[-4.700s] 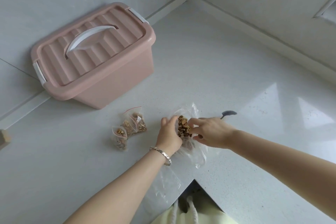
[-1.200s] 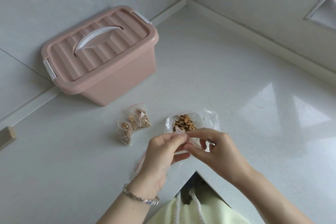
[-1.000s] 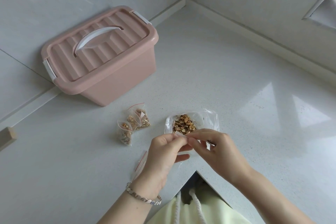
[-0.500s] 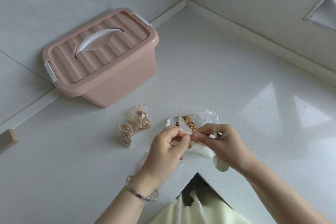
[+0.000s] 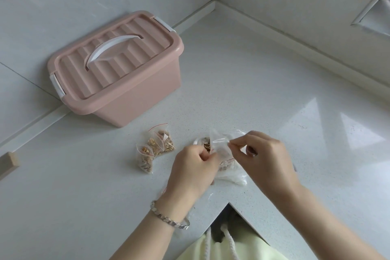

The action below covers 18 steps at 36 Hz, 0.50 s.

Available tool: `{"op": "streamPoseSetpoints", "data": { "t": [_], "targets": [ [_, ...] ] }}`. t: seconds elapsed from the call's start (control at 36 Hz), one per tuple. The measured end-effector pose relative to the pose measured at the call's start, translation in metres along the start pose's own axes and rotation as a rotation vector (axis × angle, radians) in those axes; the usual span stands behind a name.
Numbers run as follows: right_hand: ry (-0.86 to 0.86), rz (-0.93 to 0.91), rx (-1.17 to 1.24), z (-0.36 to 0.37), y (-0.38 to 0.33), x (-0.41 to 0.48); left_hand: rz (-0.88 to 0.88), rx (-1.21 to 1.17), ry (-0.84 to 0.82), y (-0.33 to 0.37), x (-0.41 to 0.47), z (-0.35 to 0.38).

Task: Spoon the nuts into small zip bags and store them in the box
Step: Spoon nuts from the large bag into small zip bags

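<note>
Left hand point(image 5: 193, 172): fingers curled, pinching the left edge of a small clear zip bag point(image 5: 220, 149). Right hand point(image 5: 267, 159): thumb and forefinger pinch the right edge of the same bag. The bag is held between both hands, over a larger clear bag point(image 5: 232, 177) that lies on the table point(image 5: 274, 82). Nuts point(image 5: 206, 145) show just beyond the left fingertips. A cluster of filled small bags point(image 5: 156, 150) lies at 9 o'clock from the hands, near but not touching. The pink box point(image 5: 143, 95) stands at 10 o'clock, well apart, against the wall, with its lid on and its white handle point(image 5: 109, 48) folded flat. A bracelet point(image 5: 168, 217) circles the left wrist.
</note>
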State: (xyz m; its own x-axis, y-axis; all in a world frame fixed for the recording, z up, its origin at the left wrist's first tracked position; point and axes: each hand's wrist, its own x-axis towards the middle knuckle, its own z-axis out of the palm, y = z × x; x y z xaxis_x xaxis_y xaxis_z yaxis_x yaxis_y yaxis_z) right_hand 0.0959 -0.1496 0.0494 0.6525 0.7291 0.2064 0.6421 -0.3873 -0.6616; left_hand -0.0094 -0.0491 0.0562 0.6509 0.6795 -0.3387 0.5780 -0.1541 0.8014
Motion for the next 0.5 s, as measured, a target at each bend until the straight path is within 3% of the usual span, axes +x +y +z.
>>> {"op": "streamPoseSetpoints", "data": {
  "t": [0.11, 0.22, 0.31, 0.39, 0.5],
  "targets": [
    [0.051, 0.012, -0.074, 0.004, -0.001, -0.001, -0.007, 0.205, -0.032, 0.004, -0.001, 0.0],
    [-0.035, 0.233, 0.136, -0.005, -0.003, 0.004, 0.304, 0.21, 0.079, -0.004, 0.0, -0.002],
    [-0.069, 0.339, 0.297, -0.01, -0.008, 0.007, 0.557, 0.332, 0.061, -0.022, 0.008, 0.003],
    [-0.136, 0.39, 0.391, -0.011, -0.015, 0.008, 0.6, 0.358, 0.041, -0.026, 0.009, 0.012],
    [-0.202, 0.369, 0.438, -0.01, -0.023, 0.008, 0.633, 0.309, 0.194, -0.023, 0.011, 0.02]
  ]
}}
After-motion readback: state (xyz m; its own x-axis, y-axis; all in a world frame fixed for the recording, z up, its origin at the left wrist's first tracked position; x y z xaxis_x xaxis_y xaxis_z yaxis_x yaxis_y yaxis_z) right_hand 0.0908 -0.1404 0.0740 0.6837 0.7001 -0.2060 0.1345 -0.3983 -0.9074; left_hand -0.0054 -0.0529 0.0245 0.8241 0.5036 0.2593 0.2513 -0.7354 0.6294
